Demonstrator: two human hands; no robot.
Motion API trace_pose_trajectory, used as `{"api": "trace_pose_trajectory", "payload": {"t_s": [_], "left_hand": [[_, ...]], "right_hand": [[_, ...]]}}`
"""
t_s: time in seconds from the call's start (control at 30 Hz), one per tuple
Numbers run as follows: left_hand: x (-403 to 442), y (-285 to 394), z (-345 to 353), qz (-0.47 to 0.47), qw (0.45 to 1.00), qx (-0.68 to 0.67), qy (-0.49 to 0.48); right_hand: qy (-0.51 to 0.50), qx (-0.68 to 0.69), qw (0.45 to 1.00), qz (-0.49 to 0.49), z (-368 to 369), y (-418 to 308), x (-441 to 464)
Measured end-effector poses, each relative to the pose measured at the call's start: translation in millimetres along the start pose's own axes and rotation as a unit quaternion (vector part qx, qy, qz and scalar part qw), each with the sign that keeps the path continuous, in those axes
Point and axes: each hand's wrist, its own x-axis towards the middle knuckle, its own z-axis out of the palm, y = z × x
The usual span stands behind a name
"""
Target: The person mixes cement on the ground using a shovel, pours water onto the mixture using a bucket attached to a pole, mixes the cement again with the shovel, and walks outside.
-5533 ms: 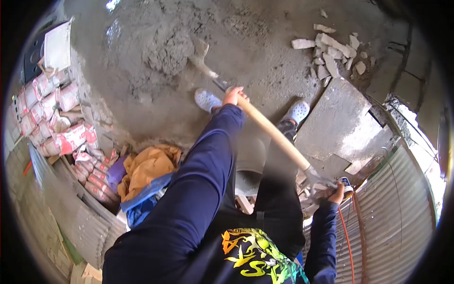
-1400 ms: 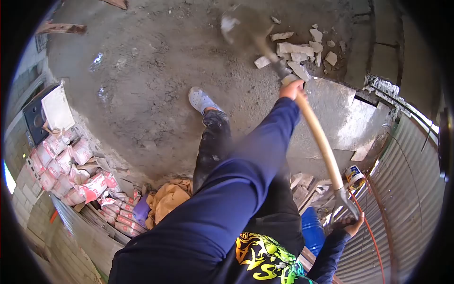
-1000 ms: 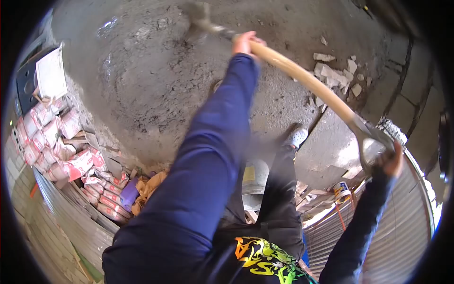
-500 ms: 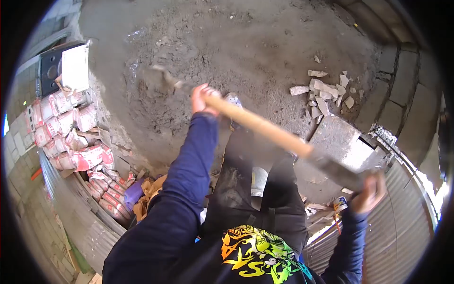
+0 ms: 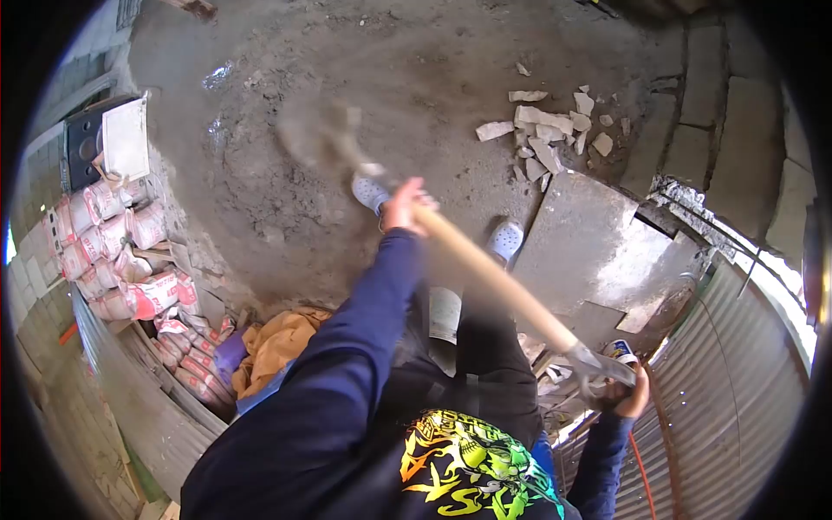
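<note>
A long-handled shovel (image 5: 498, 277) slants across the view, its wooden shaft running from upper left to lower right. My left hand (image 5: 406, 206) is closed around the shaft's lower part, close to the blade. At the other end, my right hand (image 5: 633, 394) grips the dark metal handle. Motion blurs the shovel's blade, which hangs over a grey, wet-looking mix (image 5: 251, 165) spread on the ground; contact between them cannot be told. My feet wear light clogs, a left clog (image 5: 370, 194) just below the blade and a right clog (image 5: 505, 238) beside the shaft.
Broken pale slabs (image 5: 550, 130) lie in a heap at upper right, near a flat board (image 5: 576, 230). Stacked red-and-white sacks (image 5: 113, 234) stand at left. A pale bucket (image 5: 445, 314) shows between my legs. Corrugated metal sheet (image 5: 719, 373) borders the right side.
My left hand has moved right and down; my right hand has moved left and down with the shovel's handle. The view has shifted, and both clogs now show more fully.
</note>
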Motion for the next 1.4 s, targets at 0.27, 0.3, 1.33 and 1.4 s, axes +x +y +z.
{"api": "trace_pose_trajectory", "payload": {"t_s": [0.27, 0.3, 1.33, 1.4], "left_hand": [[31.8, -254.8, 35.8, -0.250, 0.968, 0.007, 0.031], [32.4, -256.4, 36.7, -0.253, 0.966, 0.025, 0.044], [-245.4, 420.7, -194.3, 0.282, 0.956, -0.055, 0.066], [-275.7, 367.4, -272.9, 0.233, 0.952, -0.087, 0.179]], "right_hand": [[0.281, -0.050, 0.958, -0.027, -93.4, -70.3, 4.6], [0.264, -0.045, 0.963, -0.041, -102.5, -74.2, 5.5], [-0.443, -0.304, 0.176, -0.825, 564.1, -84.8, -570.8], [-0.457, -0.298, 0.190, -0.816, 553.9, -77.5, -556.0]]}}
